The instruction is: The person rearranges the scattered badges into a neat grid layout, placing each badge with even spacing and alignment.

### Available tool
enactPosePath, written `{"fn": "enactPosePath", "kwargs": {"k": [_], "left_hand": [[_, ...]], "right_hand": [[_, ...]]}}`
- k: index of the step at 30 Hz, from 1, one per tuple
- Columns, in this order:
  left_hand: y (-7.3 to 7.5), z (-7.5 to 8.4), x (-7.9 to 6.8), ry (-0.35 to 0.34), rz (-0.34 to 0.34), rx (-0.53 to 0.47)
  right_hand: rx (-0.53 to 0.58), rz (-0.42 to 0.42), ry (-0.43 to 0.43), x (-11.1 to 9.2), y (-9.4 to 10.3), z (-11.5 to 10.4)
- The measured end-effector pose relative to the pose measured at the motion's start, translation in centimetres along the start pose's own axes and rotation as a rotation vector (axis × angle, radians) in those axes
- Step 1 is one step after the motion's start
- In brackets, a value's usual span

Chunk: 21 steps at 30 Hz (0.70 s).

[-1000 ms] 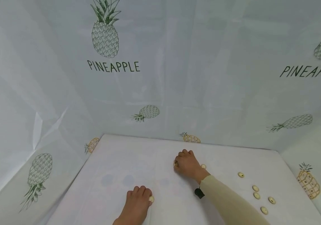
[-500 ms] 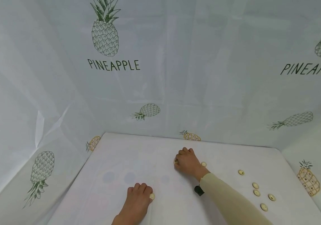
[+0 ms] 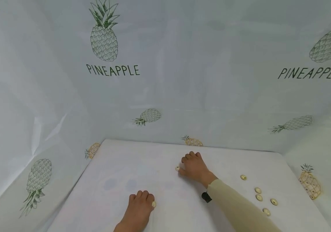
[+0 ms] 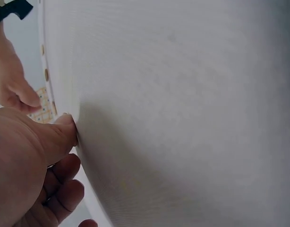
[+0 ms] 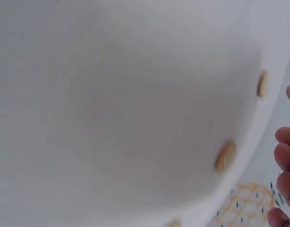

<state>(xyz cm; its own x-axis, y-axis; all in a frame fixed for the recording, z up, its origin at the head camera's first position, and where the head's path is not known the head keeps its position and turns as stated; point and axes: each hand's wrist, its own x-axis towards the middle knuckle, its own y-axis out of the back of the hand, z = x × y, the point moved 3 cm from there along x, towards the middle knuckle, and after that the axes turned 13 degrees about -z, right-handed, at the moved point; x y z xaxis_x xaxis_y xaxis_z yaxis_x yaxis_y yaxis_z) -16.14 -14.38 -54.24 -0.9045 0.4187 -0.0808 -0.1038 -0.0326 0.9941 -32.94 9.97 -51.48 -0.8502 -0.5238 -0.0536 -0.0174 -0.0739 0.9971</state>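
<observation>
My left hand (image 3: pixel 138 207) rests low on the table and pinches a small round pale wooden disc (image 3: pixel 154 204) at its thumb side. In the left wrist view the thumb (image 4: pixel 62 135) meets the tabletop and hides that disc. Farther back, my right hand (image 3: pixel 194 166) hovers with loosely bent fingers. Just left of its fingertips lies another disc (image 3: pixel 177 168), dark in its middle. The right wrist view shows fingers (image 5: pixel 285 156) apart from a tan disc (image 5: pixel 263 84). A second disc (image 5: pixel 225 156) lies on the surface there.
Several similar discs, one of them a disc (image 3: pixel 243 177) farther back, lie scattered on the white tabletop (image 3: pixel 119 161) at the right. Pineapple-print sheeting (image 3: pixel 212 96) hangs behind and along both sides.
My right hand has let go of its disc and drawn slightly right. A disc formerly visible by the right wrist is now hidden in the head view. The left hand stays put.
</observation>
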Motion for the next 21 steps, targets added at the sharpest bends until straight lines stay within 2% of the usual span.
{"fn": "enactPosePath", "kwargs": {"k": [5, 10, 16, 21], "left_hand": [[-1.2, -0.3, 0.1, 0.017, -0.005, -0.034], [-1.7, -0.4, 0.2, 0.019, 0.01, -0.054], [-1.7, -0.4, 0.4, 0.03, -0.014, -0.092], [-1.4, -0.2, 0.8, 0.055, -0.03, -0.12]], "right_hand": [[0.019, 0.075, -0.025, -3.3, 0.5, 2.6], [0.001, 0.162, -0.054, -9.0, 0.4, 6.9], [-0.039, 0.23, -0.112, -15.5, 1.3, 13.0], [-0.056, 0.254, -0.171, -19.1, 1.5, 16.6]]}}
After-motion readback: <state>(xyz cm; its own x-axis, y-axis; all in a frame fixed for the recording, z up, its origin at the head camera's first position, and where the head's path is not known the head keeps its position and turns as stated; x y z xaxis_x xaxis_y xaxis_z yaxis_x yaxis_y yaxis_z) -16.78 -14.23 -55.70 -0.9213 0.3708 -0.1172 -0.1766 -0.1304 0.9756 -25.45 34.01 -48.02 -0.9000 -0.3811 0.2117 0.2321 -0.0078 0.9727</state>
